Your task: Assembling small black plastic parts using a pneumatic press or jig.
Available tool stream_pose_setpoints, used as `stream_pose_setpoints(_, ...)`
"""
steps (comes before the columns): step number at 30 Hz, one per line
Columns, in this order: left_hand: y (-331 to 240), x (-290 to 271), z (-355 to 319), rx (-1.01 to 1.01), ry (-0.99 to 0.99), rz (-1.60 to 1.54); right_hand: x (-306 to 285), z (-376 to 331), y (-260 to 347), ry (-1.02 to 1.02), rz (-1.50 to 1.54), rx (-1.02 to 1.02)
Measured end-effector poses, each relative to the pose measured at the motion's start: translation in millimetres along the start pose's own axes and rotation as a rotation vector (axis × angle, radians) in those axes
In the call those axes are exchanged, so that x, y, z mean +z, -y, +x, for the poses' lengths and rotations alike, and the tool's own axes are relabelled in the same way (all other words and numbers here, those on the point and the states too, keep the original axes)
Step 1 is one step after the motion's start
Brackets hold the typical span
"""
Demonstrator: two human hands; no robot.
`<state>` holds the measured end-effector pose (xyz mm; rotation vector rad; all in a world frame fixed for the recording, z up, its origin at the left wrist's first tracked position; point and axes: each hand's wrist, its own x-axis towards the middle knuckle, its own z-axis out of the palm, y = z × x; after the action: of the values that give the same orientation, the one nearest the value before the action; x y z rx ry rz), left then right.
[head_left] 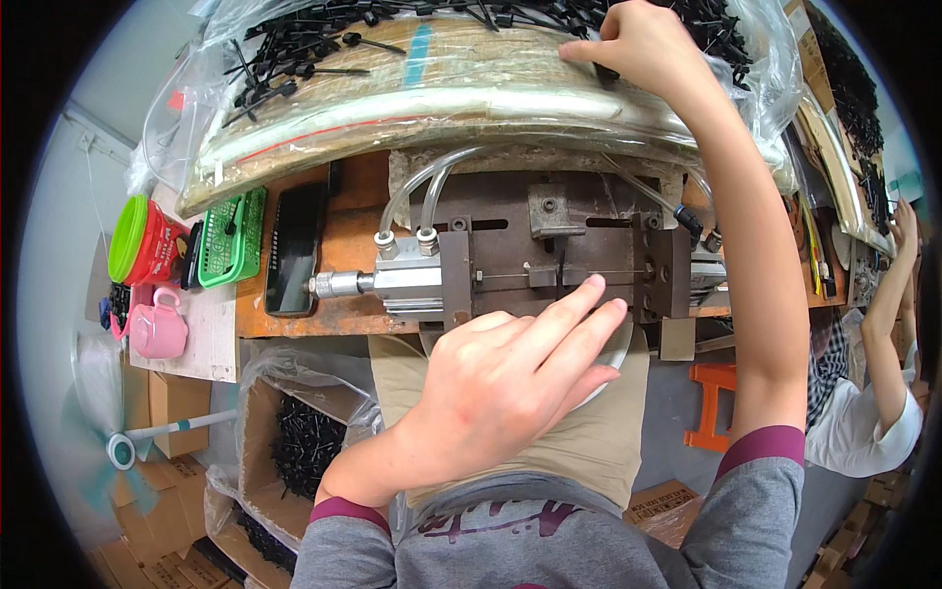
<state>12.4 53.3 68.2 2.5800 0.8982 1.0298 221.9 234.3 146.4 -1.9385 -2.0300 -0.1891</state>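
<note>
My left hand (500,378) reaches over the near side of a dark metal clamping fixture (589,211), fingers stretched out and slightly apart. Its fingertips hover close to a small metal block (542,276) at the fixture's middle, where a thin black piece (560,267) stands upright. Farther off, my right hand (648,49) is over the raised, plastic-wrapped board (491,74), at the edge of a heap of small black stemmed parts (711,29). Its thumb points left, apart from the index finger; the other fingers are hidden. A black part (606,74) shows just under this hand.
Metal air cylinders (410,280) with clear hoses (407,191) flank the fixture. Left of it are a phone (294,250), a green basket (234,240), a red tub (157,245) and a pink cup (159,326). A fan (120,452) stands lower left. A co-worker's arm (883,324) shows at right.
</note>
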Motion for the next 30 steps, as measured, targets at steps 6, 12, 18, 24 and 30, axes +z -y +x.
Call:
stream_pose_setpoints(6,36,-10,20,0.064,-0.230,-0.096,33,14,-19,0.006,0.149,-0.336)
stream_pose_setpoints(12,97,-21,87,0.017,-0.445,0.185,18,-24,-4,-0.241,0.013,-0.638)
stream_pose_setpoints(18,82,-25,82,0.078,-0.374,0.054,18,-55,-7,-0.499,0.112,-0.760)
stream_pose_setpoints(24,27,-19,17,-0.090,-0.278,-0.131,3,-95,-33,-0.412,0.832,-0.386)
stream_pose_setpoints(30,12,41,-34,-0.150,-0.156,-0.091,-2,-148,-23,-0.214,1.054,-0.347)
